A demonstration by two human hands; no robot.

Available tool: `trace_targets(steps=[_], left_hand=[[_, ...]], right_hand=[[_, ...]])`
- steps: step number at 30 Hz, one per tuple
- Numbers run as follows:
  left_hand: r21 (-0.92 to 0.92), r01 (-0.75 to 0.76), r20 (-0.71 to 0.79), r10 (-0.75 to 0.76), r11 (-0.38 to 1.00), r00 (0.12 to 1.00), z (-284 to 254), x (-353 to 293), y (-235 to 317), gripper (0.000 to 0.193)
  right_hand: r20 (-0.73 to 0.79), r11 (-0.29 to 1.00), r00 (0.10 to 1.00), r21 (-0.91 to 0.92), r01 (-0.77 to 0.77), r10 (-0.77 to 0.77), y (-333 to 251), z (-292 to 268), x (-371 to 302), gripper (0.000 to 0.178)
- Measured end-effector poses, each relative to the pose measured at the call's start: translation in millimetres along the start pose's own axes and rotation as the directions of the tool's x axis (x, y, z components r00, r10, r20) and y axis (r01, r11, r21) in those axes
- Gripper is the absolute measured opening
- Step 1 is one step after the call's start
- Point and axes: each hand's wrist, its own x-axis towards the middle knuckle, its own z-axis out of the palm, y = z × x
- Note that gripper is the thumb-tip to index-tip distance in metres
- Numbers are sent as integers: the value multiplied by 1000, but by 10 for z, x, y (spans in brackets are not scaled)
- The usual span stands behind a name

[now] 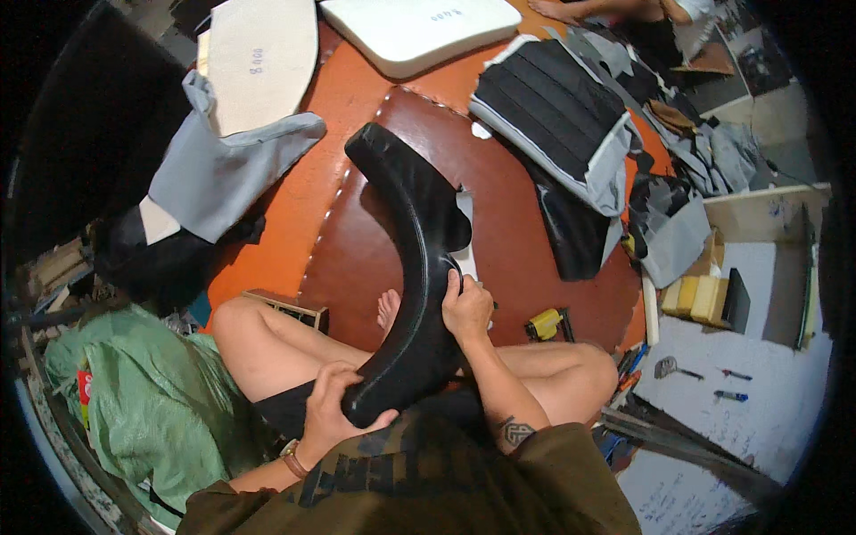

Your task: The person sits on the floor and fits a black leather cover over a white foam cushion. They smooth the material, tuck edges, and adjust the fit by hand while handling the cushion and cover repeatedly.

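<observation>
Left hand (332, 406) grips the curved black piece (412, 259), right hand (469, 310) pinches its edge. Cover-fitting, I think; next pull needs firmness.

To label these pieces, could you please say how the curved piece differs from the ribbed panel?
The curved piece is smooth and arched; the ribbed panel is broad and grooved. The left hand and right hand hold the curved piece; the ribbed panel lies untouched. Both show black.

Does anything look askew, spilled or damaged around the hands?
A flap juts from the right edge of the curved black piece, beyond the right hand, with pale material showing beside it; it may be unfastened. No spill visible.
</observation>
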Motion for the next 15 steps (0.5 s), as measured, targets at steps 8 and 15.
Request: trace_targets(steps=[8,15], left_hand=[[-61,19,156,-9,998,988,140,-34,-61,63],[-69,82,109,-74,994,991,-51,-27,-350,55]], right_hand=[[-62,994,997,106,-41,48,354,368,279,57],[-91,989,986,64,-135,140,129,412,305,58]])
